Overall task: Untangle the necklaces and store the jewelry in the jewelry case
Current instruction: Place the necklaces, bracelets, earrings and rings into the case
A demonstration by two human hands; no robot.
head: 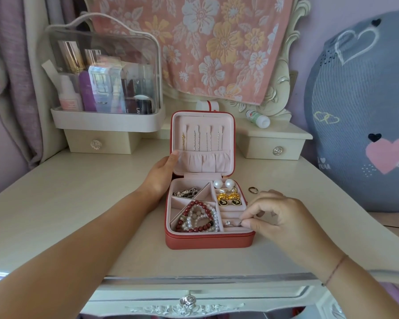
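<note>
Head view, angled down, close above the dressing table [55,203]

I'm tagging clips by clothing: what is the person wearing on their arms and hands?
Both forearms are bare, with no sleeves in view and no gloves. The left hand wears nothing visible. Behind the right hand, the wrist carries a thin reddish-brown cord bracelet with a small dark bead.

We saw a cream-painted wooden dressing table [67,192]. At its back left stood a white cosmetics organiser with a clear domed lid [106,122], packed with bottles and tubes. A pink floral towel [205,42] hung behind. A small white plastic bottle with a green label [258,119] lay on its side atop the right-hand cream drawer unit [274,143]. A round grey cushion with pink hearts [359,100] leaned at the right, and a lilac curtain [9,65] hung at the left.
</note>
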